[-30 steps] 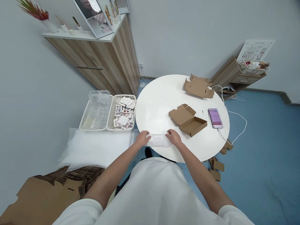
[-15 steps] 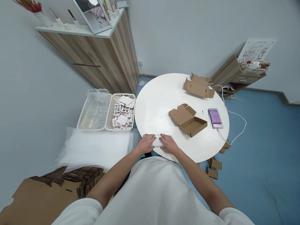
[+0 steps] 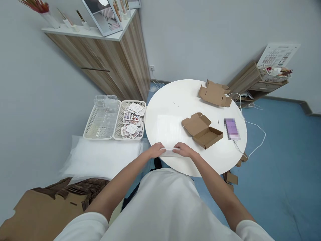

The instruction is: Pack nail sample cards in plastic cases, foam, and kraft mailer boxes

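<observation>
A thin, translucent white foam sheet (image 3: 169, 129) lies flat on the round white table (image 3: 173, 97), its near end folded into a band at the front edge. My left hand (image 3: 157, 150) grips the left end of this fold. The right end is pinched in my right hand (image 3: 184, 149), thumbs pointing inward with a small gap between the hands. Whether anything is wrapped inside the fold I cannot tell. To the right of the sheet stands an open brown cardboard box (image 3: 207, 135) with its lid tipped back.
A partly folded carton (image 3: 215, 94) and a pixelated purple phone-like item (image 3: 231, 129) with a white cable occupy the table's right side. At left are a basket of clear plastic cases (image 3: 102, 115), a basket of printed cards (image 3: 132, 122), stacked foam sheets (image 3: 105, 157) and flattened cartons (image 3: 50, 211).
Both hands have shifted from lying over the white bundle to gripping the ends of the fold. They are slightly farther apart. The view has moved slightly.
</observation>
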{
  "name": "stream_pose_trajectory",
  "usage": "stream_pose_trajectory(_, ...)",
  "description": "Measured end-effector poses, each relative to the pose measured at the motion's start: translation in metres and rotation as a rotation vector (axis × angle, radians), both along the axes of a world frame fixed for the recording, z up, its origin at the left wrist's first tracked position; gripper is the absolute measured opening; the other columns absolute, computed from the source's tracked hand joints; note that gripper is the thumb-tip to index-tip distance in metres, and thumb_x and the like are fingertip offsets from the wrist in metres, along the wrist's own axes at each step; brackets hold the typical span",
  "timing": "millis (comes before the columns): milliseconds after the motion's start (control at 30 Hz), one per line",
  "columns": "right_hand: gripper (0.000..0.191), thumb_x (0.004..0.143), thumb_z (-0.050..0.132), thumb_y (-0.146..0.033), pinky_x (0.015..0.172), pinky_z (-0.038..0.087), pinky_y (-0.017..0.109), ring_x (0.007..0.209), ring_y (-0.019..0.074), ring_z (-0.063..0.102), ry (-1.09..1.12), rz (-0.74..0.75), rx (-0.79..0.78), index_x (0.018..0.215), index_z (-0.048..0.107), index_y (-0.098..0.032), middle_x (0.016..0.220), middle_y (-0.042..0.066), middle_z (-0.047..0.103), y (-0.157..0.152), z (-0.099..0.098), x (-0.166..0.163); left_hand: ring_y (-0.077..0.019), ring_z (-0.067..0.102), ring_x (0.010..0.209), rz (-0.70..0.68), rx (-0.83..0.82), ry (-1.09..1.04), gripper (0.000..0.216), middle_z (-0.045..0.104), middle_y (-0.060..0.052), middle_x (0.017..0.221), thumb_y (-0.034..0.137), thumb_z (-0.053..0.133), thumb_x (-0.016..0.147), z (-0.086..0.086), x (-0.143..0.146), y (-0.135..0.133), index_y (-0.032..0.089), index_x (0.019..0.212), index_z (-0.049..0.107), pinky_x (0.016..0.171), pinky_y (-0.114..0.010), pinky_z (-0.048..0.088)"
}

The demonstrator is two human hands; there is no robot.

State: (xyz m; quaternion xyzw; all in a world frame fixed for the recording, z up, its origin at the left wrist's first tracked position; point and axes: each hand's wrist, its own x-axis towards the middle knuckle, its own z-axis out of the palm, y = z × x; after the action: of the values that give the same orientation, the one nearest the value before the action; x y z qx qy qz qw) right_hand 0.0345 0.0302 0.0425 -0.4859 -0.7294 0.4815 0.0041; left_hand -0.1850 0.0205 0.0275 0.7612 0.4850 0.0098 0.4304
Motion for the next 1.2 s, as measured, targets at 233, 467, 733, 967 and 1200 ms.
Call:
stream_pose_trajectory(233,0.027,0.080,0.044,-0.036,0.070,0.040,0.028,0.085,0.0181,0.054,-0.150,-0.336,0.087,0.097,0.057,-0.020,0.097,0.006,0.059,0.021,-0.016,0.012,-0.0220,0.054,0.096,0.324,0.091,0.115,0.036,0.058,-0.009,0.105,0.035,0.048,0.074,-0.012,-0.013,0.020,0.015,0.103,0.055,0.082,-0.031,0.040)
stream_pose_trajectory(467,0.055,0.069,0.058,-0.042,0.093,0.028,0.042,0.115,0.0287,0.036,-0.169,-0.028,0.521,0.117,0.043,-0.019,0.125,0.014,0.042,-0.016,-0.024,0.006,-0.0275,0.039,0.112,-0.019,0.430,0.067,0.061,0.045,-0.011,0.121,0.044,0.063,0.061,-0.010,-0.009,-0.005,0.018,0.114,0.046,0.094,-0.041,0.028)
stream_pose_trajectory(733,0.053,0.066,0.061,-0.028,0.089,0.030,0.041,0.112,0.0276,0.038,-0.204,0.165,0.470,0.115,0.041,-0.019,0.126,0.013,0.040,-0.023,-0.029,-0.010,-0.0259,0.044,0.103,-0.149,0.444,0.136,0.052,0.049,-0.011,0.114,0.033,0.058,0.063,-0.009,0.003,-0.006,0.018,0.112,0.046,0.091,-0.040,0.028)
stream_pose_trajectory(967,0.044,0.067,0.058,-0.034,0.080,0.037,0.035,0.095,0.0225,0.047,-0.060,0.158,0.287,0.107,0.046,-0.019,0.110,0.009,0.052,-0.065,-0.015,0.001,-0.0244,0.051,0.094,-0.254,0.278,0.057,0.046,0.057,-0.007,0.099,0.039,0.057,0.061,0.001,-0.004,-0.036,0.019,0.102,0.053,0.085,-0.036,0.033)
stream_pose_trajectory(1200,0.031,0.072,0.055,-0.039,0.071,0.041,0.030,0.082,0.0177,0.054,0.071,-0.010,-0.073,0.098,0.056,-0.022,0.097,0.004,0.060,-0.038,-0.004,0.009,-0.0203,0.055,0.093,-0.023,-0.030,-0.064,0.038,0.061,-0.004,0.103,0.043,0.048,0.071,0.000,-0.006,-0.021,0.020,0.101,0.058,0.079,-0.027,0.040)
